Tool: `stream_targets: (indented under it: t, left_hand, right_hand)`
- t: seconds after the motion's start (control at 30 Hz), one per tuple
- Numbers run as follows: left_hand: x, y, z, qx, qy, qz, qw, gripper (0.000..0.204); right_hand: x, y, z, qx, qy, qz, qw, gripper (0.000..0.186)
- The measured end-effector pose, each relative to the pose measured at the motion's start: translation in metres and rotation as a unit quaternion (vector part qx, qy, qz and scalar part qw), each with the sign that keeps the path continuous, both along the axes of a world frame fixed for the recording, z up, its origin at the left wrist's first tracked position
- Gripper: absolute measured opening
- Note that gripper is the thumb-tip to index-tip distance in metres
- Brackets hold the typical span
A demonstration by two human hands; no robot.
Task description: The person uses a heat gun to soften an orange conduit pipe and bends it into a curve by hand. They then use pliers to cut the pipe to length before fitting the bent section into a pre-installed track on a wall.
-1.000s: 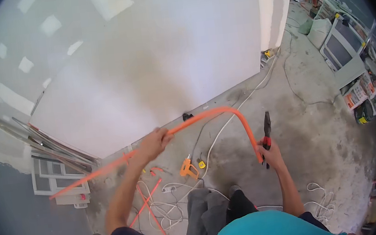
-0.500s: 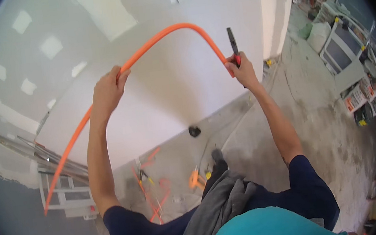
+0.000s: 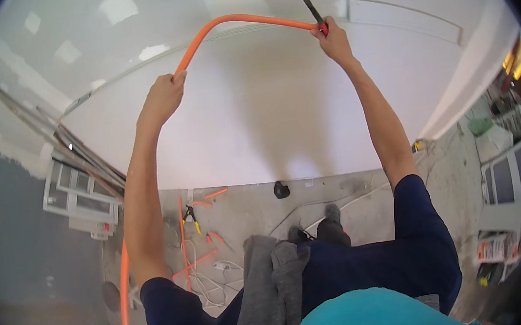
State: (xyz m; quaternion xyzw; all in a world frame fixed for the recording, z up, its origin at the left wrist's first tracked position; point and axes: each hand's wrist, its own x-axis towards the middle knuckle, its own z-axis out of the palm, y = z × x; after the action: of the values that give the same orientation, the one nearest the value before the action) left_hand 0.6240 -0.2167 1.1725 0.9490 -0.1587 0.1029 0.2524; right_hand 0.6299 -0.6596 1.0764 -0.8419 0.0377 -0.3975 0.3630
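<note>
A bent orange conduit pipe [image 3: 231, 18] arches between my raised hands in front of the wall. My left hand [image 3: 163, 100] is closed around it, thumb uppermost. Beyond that grip, the pipe passes behind my left forearm and runs down at the lower left. My right hand [image 3: 336, 42] is closed at the pipe's other end. In the same grip is a slim hand tool [image 3: 312, 7], black at its long upper part and red near my fingers; its exact kind is unclear.
A pale plasterboard sheet [image 3: 220, 148] stands against the patched wall. On the floor lie yellow-black pliers [image 3: 191, 219], orange pipe offcuts [image 3: 217, 193], white cable [image 3: 204, 281] and a black lump [image 3: 281, 189]. Window frames [image 3: 80, 194] lean at left; stacked clutter [image 3: 508, 179] stands right.
My view has swung to the right. Both hands have risen against the wall, and the right end of the pipe has lifted from steeply hanging to a gentle slope. Both grips stay closed.
</note>
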Motion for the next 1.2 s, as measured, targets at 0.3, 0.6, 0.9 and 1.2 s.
stream_targets:
  t: [0.3,0.6,0.9,1.2]
  left_hand:
    - [0.041,-0.063,0.013,-0.027,0.198,0.129,0.971,0.052]
    - [0.053,-0.15,0.019,0.057,0.187,0.191,0.962,0.051]
    - [0.055,-0.164,0.018,0.073,0.222,0.245,0.941,0.031]
    - [0.039,-0.173,0.019,0.096,0.197,0.228,0.949,0.036]
  right_hand:
    - [0.115,-0.045,-0.018,-0.116,0.034,0.062,0.991,0.03]
    - [0.144,-0.073,-0.044,-0.182,0.002,0.023,0.983,0.027]
    - [0.137,-0.076,-0.042,-0.22,0.026,0.032,0.975,0.031]
    - [0.138,-0.081,-0.033,-0.2,0.063,0.031,0.977,0.03]
